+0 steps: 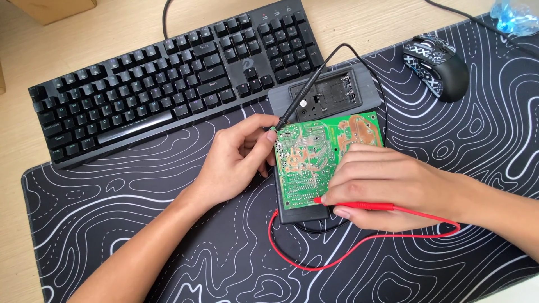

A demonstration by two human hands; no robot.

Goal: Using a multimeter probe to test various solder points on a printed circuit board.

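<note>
Green circuit board [314, 154] lies solder side up on a dark grey meter case [323, 95], approx. centre of the black desk mat [140, 224] w/ white contour lines.

Left hand [238, 160] sits just left of the board; its fingers [259, 134] are pinched round a black probe [300, 98], which slants up and to the right. The probe tip touches the board's upper-left corner, right beside the fingertips. The probe's black lead arcs up over the case and round its right side.

Right hand [387, 185] lies over the board's lower-right part, covering that corner. Its fingers are pressed together, thumb below, gripping a red probe [353, 205] held nearly level, pointing left. The tip meets the board near its bottom edge, just past the fingertips. The red lead [297, 258] loops down across the mat and back up to the case's lower-left.

Black keyboard [168, 78] sits behind the board, partly on the wooden desk [67, 45]. A patterned black mouse [438, 67] rests at upper right, well apart from both hands.
</note>
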